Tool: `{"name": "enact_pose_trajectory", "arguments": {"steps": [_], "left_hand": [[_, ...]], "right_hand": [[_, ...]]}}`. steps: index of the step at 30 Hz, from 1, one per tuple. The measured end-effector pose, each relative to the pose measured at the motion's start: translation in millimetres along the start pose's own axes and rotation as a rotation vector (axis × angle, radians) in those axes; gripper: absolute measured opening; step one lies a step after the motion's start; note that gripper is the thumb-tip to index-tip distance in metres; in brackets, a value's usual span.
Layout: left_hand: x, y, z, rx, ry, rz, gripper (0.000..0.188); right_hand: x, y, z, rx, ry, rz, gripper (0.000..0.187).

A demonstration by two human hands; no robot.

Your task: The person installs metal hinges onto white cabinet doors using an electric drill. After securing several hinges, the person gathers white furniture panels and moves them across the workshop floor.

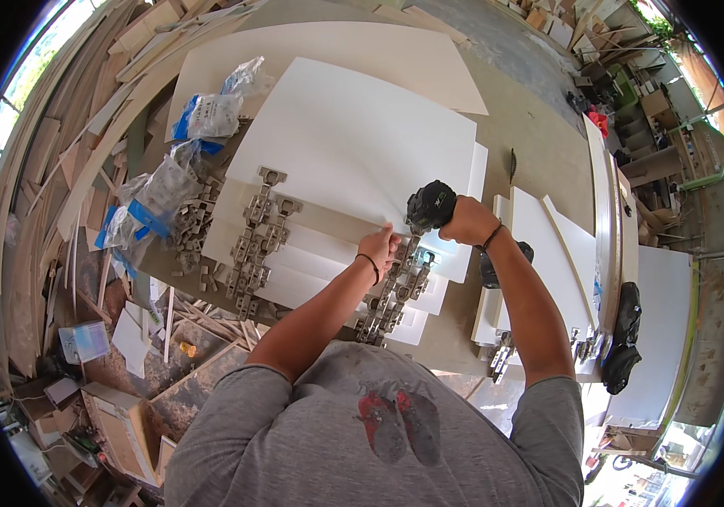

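My right hand (468, 221) grips a black cordless drill (431, 206), which points down at the edge of the top white panel (353, 144). Light from the drill falls on the panel beside its tip. Close to the left of the tip, my left hand (381, 249) is closed with its fingertips together; what it pinches, if anything, is hidden. A row of metal cabinet hinges (397, 291) runs along the stacked panel edges under and beside my hands. Another row of hinges (259, 232) lines the panels farther left.
Loose hinges (193, 221) lie heaped by clear plastic bags (159, 190) at the table's left. Narrower white panels (539, 245) are stacked to the right, near a black object (622, 342). Long wooden boards (66, 169) pile up at the far left; offcuts litter the floor.
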State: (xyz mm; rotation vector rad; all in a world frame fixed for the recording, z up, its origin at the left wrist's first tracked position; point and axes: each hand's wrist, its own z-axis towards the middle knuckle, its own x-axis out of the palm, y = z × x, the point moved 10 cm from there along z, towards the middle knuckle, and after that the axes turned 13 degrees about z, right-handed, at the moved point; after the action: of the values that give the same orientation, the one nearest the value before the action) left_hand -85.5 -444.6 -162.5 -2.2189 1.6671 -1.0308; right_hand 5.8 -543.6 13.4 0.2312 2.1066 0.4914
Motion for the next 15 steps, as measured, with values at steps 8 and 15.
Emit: {"name": "enact_pose_trajectory", "arguments": {"steps": [8, 15], "left_hand": [[3.7, -1.7, -0.7, -0.015, 0.043, -0.009, 0.036], [1.0, 17.7, -13.2, -0.085, 0.113, -0.128, 0.029]], "right_hand": [[-1.1, -7.1, 4.5, 0.002, 0.011, -0.014, 0.03], [-1.0, -1.8, -13.2, -0.164, -0.118, -0.056, 0.029]]}}
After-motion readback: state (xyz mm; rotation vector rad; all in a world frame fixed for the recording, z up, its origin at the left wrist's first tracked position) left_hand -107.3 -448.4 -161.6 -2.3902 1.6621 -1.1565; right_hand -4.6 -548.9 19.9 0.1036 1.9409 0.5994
